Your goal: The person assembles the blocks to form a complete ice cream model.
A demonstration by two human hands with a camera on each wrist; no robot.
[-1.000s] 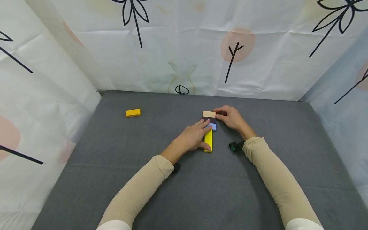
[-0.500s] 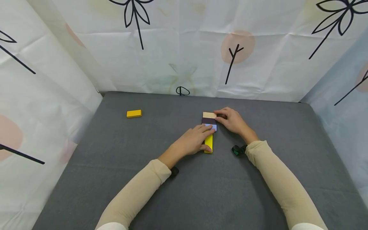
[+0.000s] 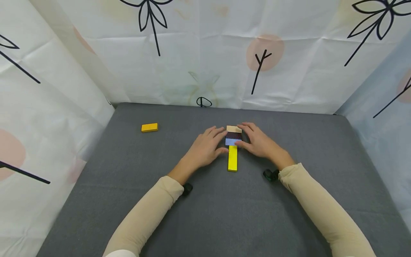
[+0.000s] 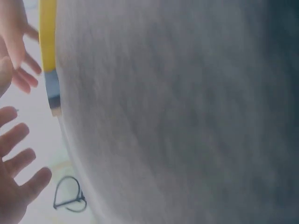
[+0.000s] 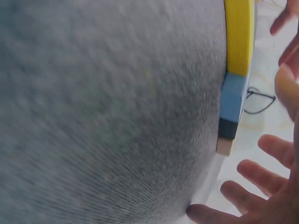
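In the head view a column of wooden blocks lies on the grey table (image 3: pixel 199 221). From far to near come a natural-wood block (image 3: pixel 233 129), a dark block (image 3: pixel 233 135), a light blue block (image 3: pixel 232 142) and a long yellow block (image 3: pixel 232 159) set lengthwise. My left hand (image 3: pixel 203 147) is at the column's left side, fingers extended and thumb beside the yellow block's far end. On the other side my right hand (image 3: pixel 260 143) has its fingertips at the natural-wood and blue blocks. Both wrist views show spread fingers with nothing gripped; contact with the blocks is unclear.
An orange-yellow block (image 3: pixel 149 127) lies alone at the table's far left. A white patterned curtain (image 3: pixel 221 64) hangs along the table's back edge, and more fabric hangs at both sides.
My left hand has drawn back left off the blue and yellow blocks, uncovering them. The right thumb has come nearer to the blue block. The column stays nearly in place.
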